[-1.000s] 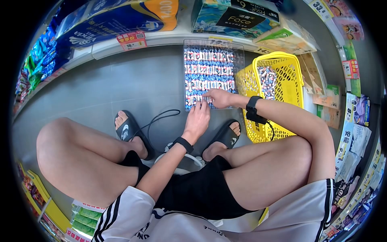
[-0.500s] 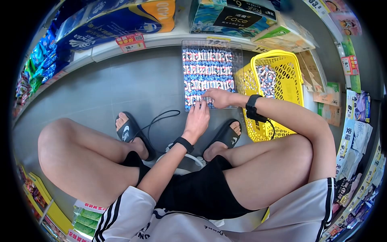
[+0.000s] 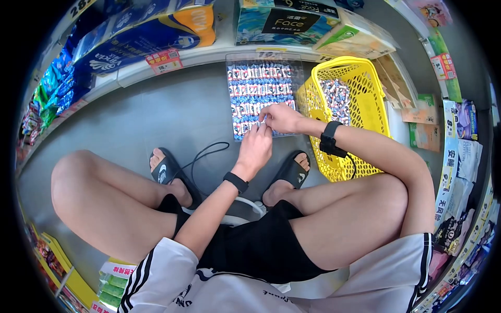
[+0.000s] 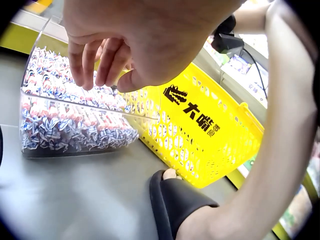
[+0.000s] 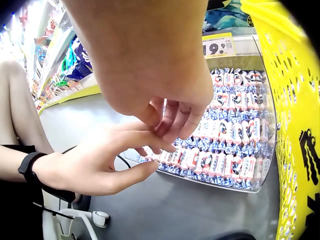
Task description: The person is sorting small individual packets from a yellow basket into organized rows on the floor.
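Rows of wrapped candies (image 3: 261, 89) with blue, white and red wrappers fill a clear box (image 3: 298, 73) on the floor. Above its near edge, my left hand (image 3: 255, 149) has its fingers straight to slightly bent, close to the right fingertips. In the left wrist view this hand (image 4: 145, 40) hangs over the candies (image 4: 65, 127) with loose fingers. My right hand (image 3: 282, 118) bends over the near rows. The right wrist view shows that hand (image 5: 155, 75) with thumb and curled fingers close together beside the left hand (image 5: 95, 165); whether a candy is between them is hidden.
A yellow basket (image 3: 371, 112) holding loose wrapped candies (image 3: 335, 99) stands right of the box. Shelves with tissue packs (image 3: 287, 23) run behind. Sandalled feet (image 3: 289, 175) and a black cable (image 3: 204, 151) lie on the nearer side.
The right hand has lifted slightly, its fingers drawn in closer to the left fingertips. The left fingers have moved up a little beside them. Box and basket appear shifted left as the head view turned.
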The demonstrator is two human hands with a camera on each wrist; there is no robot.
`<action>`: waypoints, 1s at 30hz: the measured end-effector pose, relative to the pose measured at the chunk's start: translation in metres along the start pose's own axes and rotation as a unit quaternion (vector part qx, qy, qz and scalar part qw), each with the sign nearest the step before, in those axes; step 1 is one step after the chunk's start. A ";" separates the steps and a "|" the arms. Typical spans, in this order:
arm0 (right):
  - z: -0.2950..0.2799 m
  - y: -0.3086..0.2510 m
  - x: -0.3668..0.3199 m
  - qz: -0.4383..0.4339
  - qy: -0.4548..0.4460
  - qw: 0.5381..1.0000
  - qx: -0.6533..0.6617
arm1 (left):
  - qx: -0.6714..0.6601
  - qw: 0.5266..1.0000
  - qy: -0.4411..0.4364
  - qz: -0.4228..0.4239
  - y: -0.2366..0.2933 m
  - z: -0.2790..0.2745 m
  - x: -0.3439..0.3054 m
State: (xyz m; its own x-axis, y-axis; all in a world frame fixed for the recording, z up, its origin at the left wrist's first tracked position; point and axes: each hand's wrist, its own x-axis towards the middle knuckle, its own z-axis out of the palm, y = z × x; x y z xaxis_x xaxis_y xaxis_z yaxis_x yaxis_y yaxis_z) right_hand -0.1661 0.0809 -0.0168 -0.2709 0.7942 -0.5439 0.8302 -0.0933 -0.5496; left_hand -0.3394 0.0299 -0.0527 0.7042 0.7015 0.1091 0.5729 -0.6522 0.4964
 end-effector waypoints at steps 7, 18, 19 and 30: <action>-0.042 -0.015 -0.035 -0.031 0.180 0.983 -0.009 | -0.123 0.991 0.059 -0.009 0.025 -0.027 0.021; -0.099 0.034 -0.117 0.101 0.431 0.896 -0.044 | -0.162 0.978 0.074 0.112 0.106 -0.056 0.060; -0.098 0.042 -0.125 0.104 0.432 0.895 -0.041 | -0.148 0.975 0.083 0.141 0.112 -0.054 0.065; -0.034 0.159 -0.138 0.321 0.191 0.925 0.074 | -0.073 0.955 0.034 0.284 0.151 -0.019 0.137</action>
State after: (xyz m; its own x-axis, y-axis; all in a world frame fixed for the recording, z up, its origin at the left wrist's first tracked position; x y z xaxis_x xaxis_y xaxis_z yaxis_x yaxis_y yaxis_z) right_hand 0.0195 -0.0235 -0.0072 0.4691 0.6981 -0.5409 0.6768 -0.6777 -0.2877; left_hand -0.1638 0.0330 0.0537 0.8519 0.2666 0.4507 0.0380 -0.8899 0.4546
